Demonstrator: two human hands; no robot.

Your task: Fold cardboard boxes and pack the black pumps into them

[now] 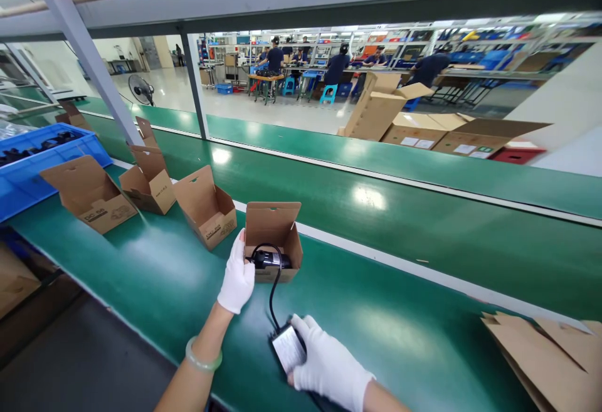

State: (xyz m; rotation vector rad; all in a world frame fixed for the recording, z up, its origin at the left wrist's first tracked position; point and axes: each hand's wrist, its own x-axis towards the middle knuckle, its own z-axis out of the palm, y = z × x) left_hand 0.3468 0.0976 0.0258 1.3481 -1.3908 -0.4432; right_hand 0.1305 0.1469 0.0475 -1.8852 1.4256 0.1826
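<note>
An open brown cardboard box (273, 224) stands on the green bench with its lid flap up. Inside it lies a black cylindrical device (269, 259) with a cable. My left hand (237, 277), in a white glove, grips the box's left side. A black cable (273, 299) runs from the device over the front of the box to a black power adapter (288, 348) with a white label. My right hand (324, 362), also gloved in white, is closed around the adapter's right side, just above the bench.
More open cardboard boxes (207, 208) stand in a row to the left. Beyond them is a blue bin (28, 170) of black parts. Flattened cardboard (545, 362) lies at the right. A metal post (195, 86) rises behind the bench. Several people work in the background.
</note>
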